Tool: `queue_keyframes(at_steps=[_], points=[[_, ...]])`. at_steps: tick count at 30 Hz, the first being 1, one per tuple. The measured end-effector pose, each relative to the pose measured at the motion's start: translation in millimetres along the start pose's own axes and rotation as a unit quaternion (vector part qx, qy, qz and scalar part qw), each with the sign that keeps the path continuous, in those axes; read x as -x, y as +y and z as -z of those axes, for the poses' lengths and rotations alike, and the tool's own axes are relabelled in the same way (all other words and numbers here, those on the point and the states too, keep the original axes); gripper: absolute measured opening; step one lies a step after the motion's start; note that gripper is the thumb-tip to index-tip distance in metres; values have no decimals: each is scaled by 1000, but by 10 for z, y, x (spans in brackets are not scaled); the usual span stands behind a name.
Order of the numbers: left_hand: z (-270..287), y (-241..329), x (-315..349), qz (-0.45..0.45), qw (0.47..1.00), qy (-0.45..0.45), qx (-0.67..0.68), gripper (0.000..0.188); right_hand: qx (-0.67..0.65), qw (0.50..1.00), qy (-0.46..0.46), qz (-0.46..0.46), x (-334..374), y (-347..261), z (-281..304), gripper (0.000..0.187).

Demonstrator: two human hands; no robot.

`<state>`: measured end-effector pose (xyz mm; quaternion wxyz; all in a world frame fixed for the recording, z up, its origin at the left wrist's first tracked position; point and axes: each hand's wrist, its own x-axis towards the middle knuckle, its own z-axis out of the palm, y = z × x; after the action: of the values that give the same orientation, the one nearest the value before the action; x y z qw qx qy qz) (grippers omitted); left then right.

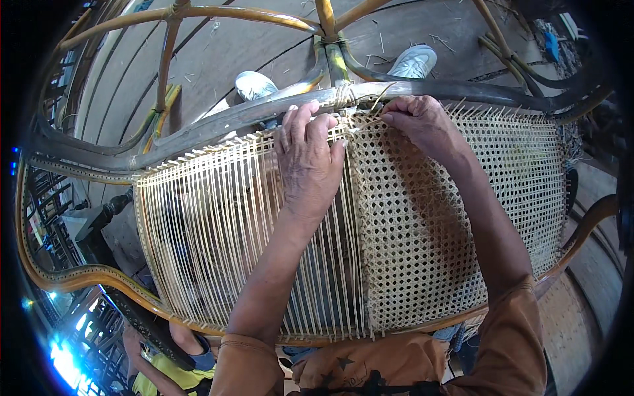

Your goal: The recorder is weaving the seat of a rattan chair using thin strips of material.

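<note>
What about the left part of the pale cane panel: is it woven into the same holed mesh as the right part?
No, the left part has spaced, nearly parallel strands, while the right part is holed mesh.

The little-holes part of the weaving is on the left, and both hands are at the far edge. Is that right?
No, the head view shows the pale cane mesh with little holes on the right. The bare left hand and right hand are at the far edge.
</note>
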<state>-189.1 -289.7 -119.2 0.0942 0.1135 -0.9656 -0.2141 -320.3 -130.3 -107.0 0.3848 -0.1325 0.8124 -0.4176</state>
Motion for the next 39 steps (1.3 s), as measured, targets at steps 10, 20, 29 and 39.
queue_keyframes(at_steps=[10, 20, 29, 39], points=[[-48, 23, 2, -54, 997, 16, -57, 30, -59, 997, 37, -31, 80, 127, 39, 19], [-71, 45, 3, -76, 993, -9, -92, 21, -328, 941, 76, 46, 277, 351, -9, 16], [-48, 30, 4, -19, 997, -68, -3, 23, -387, 917, 81, 60, 266, 418, -23, 16], [-50, 15, 36, -54, 997, -61, 12, 23, -414, 904, 91, 51, 261, 441, -13, 15]])
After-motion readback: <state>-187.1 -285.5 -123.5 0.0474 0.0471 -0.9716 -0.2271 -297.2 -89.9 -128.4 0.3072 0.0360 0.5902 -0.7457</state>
